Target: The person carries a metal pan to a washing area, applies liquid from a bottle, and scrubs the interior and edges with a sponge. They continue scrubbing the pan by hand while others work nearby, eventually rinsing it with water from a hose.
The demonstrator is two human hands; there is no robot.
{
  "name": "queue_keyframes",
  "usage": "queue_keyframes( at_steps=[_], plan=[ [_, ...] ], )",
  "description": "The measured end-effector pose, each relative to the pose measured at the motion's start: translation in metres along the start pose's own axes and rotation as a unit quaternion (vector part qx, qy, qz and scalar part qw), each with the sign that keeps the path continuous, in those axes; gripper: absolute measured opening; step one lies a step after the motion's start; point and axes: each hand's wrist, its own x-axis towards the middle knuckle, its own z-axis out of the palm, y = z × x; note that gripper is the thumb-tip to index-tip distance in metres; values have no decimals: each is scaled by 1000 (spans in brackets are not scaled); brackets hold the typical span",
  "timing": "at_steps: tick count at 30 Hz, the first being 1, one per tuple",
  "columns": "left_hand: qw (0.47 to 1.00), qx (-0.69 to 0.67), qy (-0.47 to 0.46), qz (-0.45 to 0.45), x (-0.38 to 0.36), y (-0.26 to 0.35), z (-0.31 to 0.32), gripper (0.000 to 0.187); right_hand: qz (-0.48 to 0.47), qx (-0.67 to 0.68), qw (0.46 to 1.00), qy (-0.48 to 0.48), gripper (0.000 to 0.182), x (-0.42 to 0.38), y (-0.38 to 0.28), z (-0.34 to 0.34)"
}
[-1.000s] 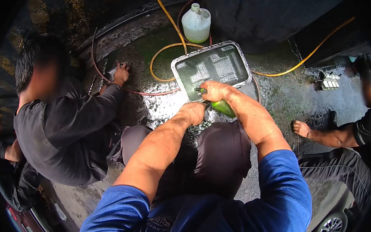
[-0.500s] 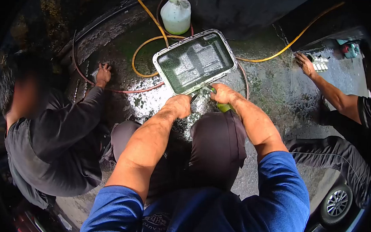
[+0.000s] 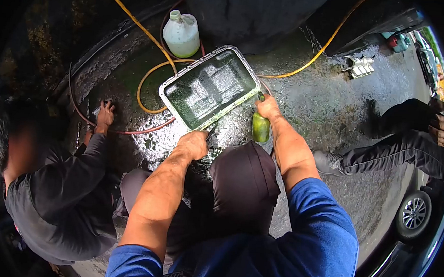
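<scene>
A rectangular metal pan (image 3: 164, 102) with a flanged rim, wet and dark inside, lies tilted in front of me. My left hand (image 3: 193, 144) is closed at the pan's near edge, and a thin dark tool (image 3: 212, 131) sticks out of it; its kind is hard to make out. In my right hand (image 3: 268, 107) I grip a green spray bottle (image 3: 261, 127) by its neck, close to the pan's right corner. The bottle hangs upright, with its head partly hidden by my fingers.
A cloudy white jug (image 3: 181, 34) stands behind the pan. A yellow hose (image 3: 137, 24) and a red hose (image 3: 149, 130) run over the wet floor. One person (image 3: 61, 194) crouches at left, another person's leg (image 3: 384, 153) extends from the right. A metal part (image 3: 359, 67) lies farther right.
My right hand has moved away from the pan's near edge to its right corner, showing the whole bottle. The view has shifted. The right-hand person has drawn their hand back from the metal part.
</scene>
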Motion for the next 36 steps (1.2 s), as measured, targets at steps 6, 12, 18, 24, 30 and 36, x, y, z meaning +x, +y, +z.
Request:
queue_keyframes(
  at_steps=[6, 12, 18, 24, 30, 36],
  plan=[
    [1000, -1, -14, -18, -5, 7, -8, 29, -28, 24, 999, -5, 66, 41, -1, -11],
    [999, 10, -29, -42, -7, 11, -5, 31, -56, 14, 998, 0, 63, 50, -66, -36],
    [999, -4, -31, -40, -10, 17, 2, 30, -75, 39, 996, 2, 67, 65, -118, -42],
    [998, -15, -40, -46, -10, 17, 8, 37, -126, 38, 991, 34, 67, 74, -155, -25],
    [998, -43, -32, -44, -9, 13, 16, 35, -209, 3, 973, -95, 66, 56, -191, 3],
    [997, -26, -49, -61, -11, 15, 6, 35, -348, -100, 914, -185, 59, 10, -231, 61]
  ],
)
